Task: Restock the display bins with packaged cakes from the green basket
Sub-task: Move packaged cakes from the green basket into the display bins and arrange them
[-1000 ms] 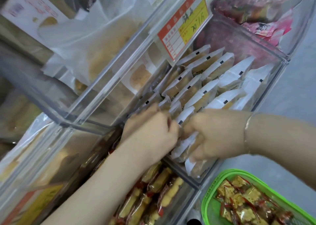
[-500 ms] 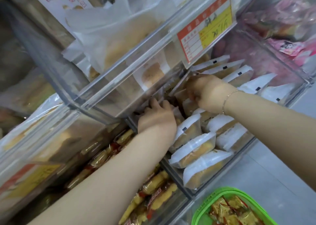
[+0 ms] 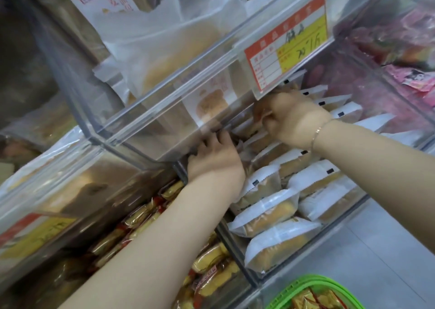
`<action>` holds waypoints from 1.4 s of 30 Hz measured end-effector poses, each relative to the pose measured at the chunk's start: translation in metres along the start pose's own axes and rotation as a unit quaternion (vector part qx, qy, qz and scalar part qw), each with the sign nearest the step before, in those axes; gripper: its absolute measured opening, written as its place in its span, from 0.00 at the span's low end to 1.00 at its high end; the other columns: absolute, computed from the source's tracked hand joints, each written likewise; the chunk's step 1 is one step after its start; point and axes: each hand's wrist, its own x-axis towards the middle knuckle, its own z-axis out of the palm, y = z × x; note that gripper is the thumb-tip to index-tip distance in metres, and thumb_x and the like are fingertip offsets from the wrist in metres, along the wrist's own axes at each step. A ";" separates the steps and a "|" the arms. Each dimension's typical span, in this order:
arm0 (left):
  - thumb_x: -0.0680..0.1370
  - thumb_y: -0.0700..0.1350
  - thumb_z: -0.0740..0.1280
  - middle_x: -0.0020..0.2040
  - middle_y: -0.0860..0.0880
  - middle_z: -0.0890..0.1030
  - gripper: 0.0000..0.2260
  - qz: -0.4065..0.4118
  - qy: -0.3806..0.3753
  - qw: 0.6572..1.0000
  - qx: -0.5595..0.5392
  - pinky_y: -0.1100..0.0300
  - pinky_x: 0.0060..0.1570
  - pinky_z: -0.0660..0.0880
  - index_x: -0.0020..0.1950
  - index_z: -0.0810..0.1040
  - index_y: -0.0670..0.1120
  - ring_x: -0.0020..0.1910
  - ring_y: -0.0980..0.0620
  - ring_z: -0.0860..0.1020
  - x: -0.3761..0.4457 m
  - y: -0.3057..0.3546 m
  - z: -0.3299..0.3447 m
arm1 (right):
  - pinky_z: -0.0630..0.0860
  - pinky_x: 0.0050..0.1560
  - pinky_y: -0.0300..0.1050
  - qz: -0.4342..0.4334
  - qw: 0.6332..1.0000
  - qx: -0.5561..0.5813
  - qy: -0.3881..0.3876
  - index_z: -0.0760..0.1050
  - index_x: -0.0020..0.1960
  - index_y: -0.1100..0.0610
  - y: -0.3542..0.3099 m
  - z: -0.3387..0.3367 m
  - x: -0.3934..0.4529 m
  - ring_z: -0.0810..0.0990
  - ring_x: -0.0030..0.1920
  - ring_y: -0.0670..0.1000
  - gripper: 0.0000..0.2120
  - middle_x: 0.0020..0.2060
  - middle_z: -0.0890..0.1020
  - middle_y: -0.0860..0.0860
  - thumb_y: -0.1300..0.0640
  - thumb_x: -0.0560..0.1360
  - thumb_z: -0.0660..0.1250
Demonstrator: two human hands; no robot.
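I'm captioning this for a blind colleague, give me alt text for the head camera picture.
Both hands reach deep into a clear bin of white-wrapped cakes, the left hand under the bin above, the right hand further back among the packs below a price tag. A green basket sits at the bottom edge.

Head camera looks down, close over bins (image 3: 313, 235).
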 end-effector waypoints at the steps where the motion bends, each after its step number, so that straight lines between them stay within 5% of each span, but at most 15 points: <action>1: 0.80 0.46 0.56 0.72 0.38 0.61 0.24 0.001 0.006 1.000 -0.003 0.46 0.64 0.68 0.74 0.55 0.41 0.68 0.39 0.66 0.001 0.000 -0.001 | 0.69 0.60 0.46 -0.010 1.000 -0.024 0.010 0.75 0.60 0.49 0.001 0.004 0.007 0.69 0.64 0.56 0.17 0.64 0.73 0.55 0.62 0.75 0.60; 3: 0.80 0.44 0.56 0.71 0.36 0.64 0.25 -0.002 0.002 1.000 0.008 0.48 0.63 0.68 0.74 0.53 0.40 0.66 0.38 0.68 0.006 -0.001 -0.001 | 0.65 0.66 0.48 -0.044 0.997 -0.064 -0.010 0.71 0.67 0.49 0.002 0.015 0.017 0.65 0.69 0.55 0.21 0.69 0.69 0.54 0.60 0.76 0.61; 7: 0.80 0.42 0.55 0.69 0.35 0.65 0.26 0.000 -0.027 0.999 0.047 0.49 0.60 0.67 0.75 0.48 0.43 0.63 0.37 0.71 0.012 -0.002 0.003 | 0.59 0.69 0.51 -0.075 0.991 -0.109 -0.001 0.72 0.66 0.48 0.004 0.028 0.026 0.64 0.70 0.56 0.19 0.68 0.70 0.53 0.56 0.75 0.63; 15: 0.80 0.42 0.54 0.67 0.40 0.72 0.27 0.009 -0.069 0.991 0.114 0.49 0.61 0.66 0.76 0.46 0.44 0.62 0.40 0.74 0.008 -0.004 0.004 | 0.72 0.59 0.53 -0.017 0.992 -0.115 -0.049 0.73 0.61 0.47 0.012 0.016 0.023 0.73 0.59 0.60 0.16 0.58 0.77 0.56 0.58 0.75 0.59; 22: 0.80 0.44 0.55 0.75 0.36 0.58 0.30 -0.036 -0.125 0.990 0.061 0.43 0.72 0.55 0.78 0.44 0.46 0.73 0.37 0.59 0.011 -0.003 0.002 | 0.66 0.62 0.51 0.031 0.992 -0.116 0.025 0.76 0.60 0.54 0.000 0.027 0.026 0.72 0.62 0.60 0.13 0.59 0.78 0.58 0.59 0.76 0.62; 26: 0.81 0.49 0.57 0.74 0.36 0.59 0.31 0.012 -0.089 0.991 0.100 0.47 0.69 0.58 0.77 0.45 0.43 0.71 0.38 0.62 -0.008 -0.002 -0.006 | 0.62 0.70 0.52 -0.001 0.998 -0.057 -0.003 0.73 0.65 0.50 -0.002 0.014 0.001 0.66 0.68 0.57 0.20 0.66 0.71 0.54 0.61 0.74 0.61; 30: 0.81 0.48 0.56 0.65 0.42 0.70 0.18 0.152 -0.036 0.976 0.150 0.52 0.56 0.67 0.69 0.65 0.44 0.62 0.42 0.72 -0.040 -0.011 -0.011 | 0.72 0.55 0.45 -0.036 0.998 0.011 -0.051 0.70 0.66 0.43 -0.019 0.000 -0.070 0.70 0.54 0.48 0.25 0.54 0.68 0.47 0.49 0.68 0.58; 33: 0.80 0.47 0.57 0.63 0.47 0.72 0.16 0.169 -0.033 0.976 0.134 0.54 0.52 0.68 0.68 0.65 0.49 0.60 0.44 0.74 -0.041 -0.020 -0.015 | 0.69 0.40 0.35 -0.017 0.989 -0.012 -0.148 0.58 0.67 0.39 -0.034 0.003 -0.110 0.70 0.39 0.40 0.26 0.51 0.58 0.42 0.40 0.71 0.60; 38: 0.81 0.45 0.59 0.67 0.45 0.70 0.22 0.112 -0.038 0.985 0.123 0.53 0.45 0.66 0.74 0.58 0.48 0.61 0.42 0.74 -0.018 -0.010 -0.013 | 0.76 0.44 0.38 0.013 0.994 -0.002 -0.105 0.48 0.68 0.36 -0.038 0.012 -0.129 0.75 0.42 0.43 0.25 0.58 0.58 0.45 0.40 0.76 0.57; 42: 0.81 0.44 0.57 0.59 0.44 0.75 0.13 0.088 -0.087 0.990 0.065 0.54 0.43 0.67 0.65 0.67 0.45 0.52 0.44 0.74 0.002 -0.008 -0.018 | 0.78 0.45 0.46 0.039 0.992 -0.035 -0.114 0.46 0.71 0.39 -0.042 0.018 -0.121 0.78 0.44 0.51 0.24 0.59 0.62 0.50 0.43 0.79 0.53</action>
